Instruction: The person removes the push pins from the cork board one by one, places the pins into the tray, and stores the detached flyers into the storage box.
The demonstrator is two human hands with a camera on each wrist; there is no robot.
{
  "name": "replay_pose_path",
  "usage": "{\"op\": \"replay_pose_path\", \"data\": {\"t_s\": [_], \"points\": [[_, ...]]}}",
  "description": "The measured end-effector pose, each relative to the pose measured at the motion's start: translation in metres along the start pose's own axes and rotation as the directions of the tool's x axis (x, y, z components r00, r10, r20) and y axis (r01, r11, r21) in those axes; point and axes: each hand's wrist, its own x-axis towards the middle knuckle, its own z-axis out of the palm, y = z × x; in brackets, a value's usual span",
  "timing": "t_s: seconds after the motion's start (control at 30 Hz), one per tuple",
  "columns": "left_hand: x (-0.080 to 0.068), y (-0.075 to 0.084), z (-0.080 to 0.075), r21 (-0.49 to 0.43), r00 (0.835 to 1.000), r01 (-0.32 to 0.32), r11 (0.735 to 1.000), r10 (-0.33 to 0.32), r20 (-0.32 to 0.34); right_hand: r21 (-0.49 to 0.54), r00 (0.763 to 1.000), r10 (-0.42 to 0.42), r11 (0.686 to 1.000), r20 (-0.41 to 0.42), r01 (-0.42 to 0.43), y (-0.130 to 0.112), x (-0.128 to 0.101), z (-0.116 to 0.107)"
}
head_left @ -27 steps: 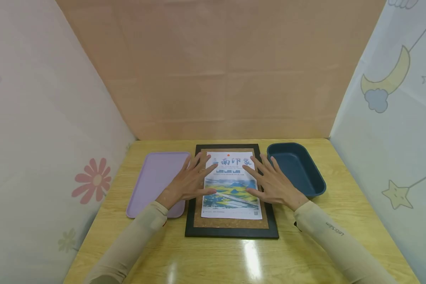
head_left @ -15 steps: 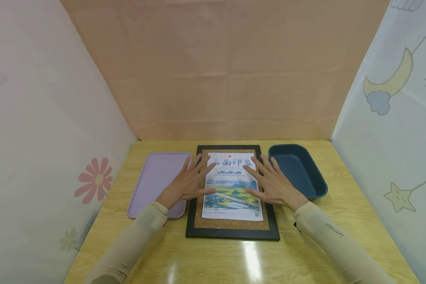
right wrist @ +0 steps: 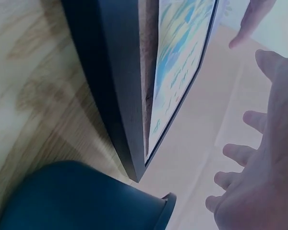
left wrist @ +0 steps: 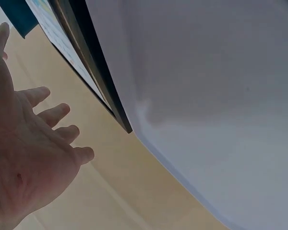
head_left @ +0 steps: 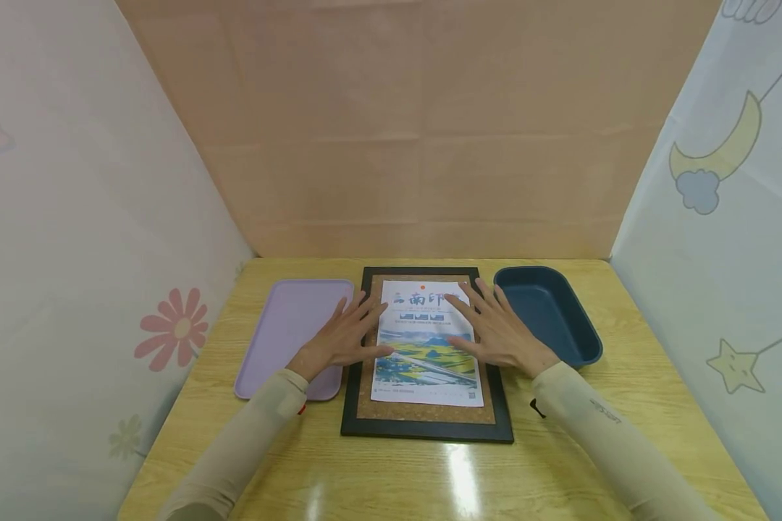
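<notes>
A black-framed cork board [head_left: 426, 428] lies flat at the table's middle with a printed poster [head_left: 425, 354] on it. My left hand [head_left: 347, 334] is spread flat over the board's left frame edge, its fingertips at the poster's left margin. My right hand [head_left: 495, 327] is spread over the poster's upper right part. Neither hand holds anything. In the left wrist view the left hand [left wrist: 33, 158] shows straight fingers with a gap to the frame [left wrist: 96, 72]. In the right wrist view the right hand [right wrist: 264, 158] likewise stands off the poster [right wrist: 182, 62].
A lilac tray [head_left: 285, 325] lies left of the board, partly under my left wrist. A dark blue bin [head_left: 550, 312] stands to the right. Paper walls close in the wooden table [head_left: 397, 477] on three sides. The bin [right wrist: 77, 201] sits close to the frame's corner [right wrist: 110, 86].
My right hand has slid a little farther up the poster toward its title. The left hand has drawn back slightly toward the board's left edge.
</notes>
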Motion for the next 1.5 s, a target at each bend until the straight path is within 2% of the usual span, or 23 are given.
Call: {"op": "replay_pose_path", "data": {"t_s": [0.23, 0.57, 0.9, 1.23, 1.5], "points": [[0.002, -0.004, 0.008, -0.012, 0.999, 0.003, 1.000, -0.002, 0.053, 0.078, 1.000, 0.018, 0.997, 0.010, -0.019, 0.003, 0.009, 0.001], [-0.001, -0.006, 0.011, -0.037, 0.991, 0.045, 0.998, -0.040, 0.125, 0.141, 1.000, 0.026, 0.990, 0.014, -0.028, 0.009, 0.028, 0.003], [-0.004, -0.008, 0.013, -0.047, 0.987, 0.053, 0.997, -0.046, 0.152, 0.205, 0.999, 0.029, 0.978, 0.021, -0.032, 0.006, 0.045, 0.005], [-0.005, -0.008, 0.014, -0.059, 0.987, 0.060, 0.996, -0.050, 0.155, 0.271, 0.989, 0.116, 0.953, 0.096, -0.138, 0.003, 0.061, 0.007], [-0.004, -0.008, 0.016, -0.080, 0.987, 0.066, 0.995, -0.054, 0.152, 0.335, 0.983, 0.133, 0.927, 0.126, -0.168, 0.006, 0.074, 0.011]]}}
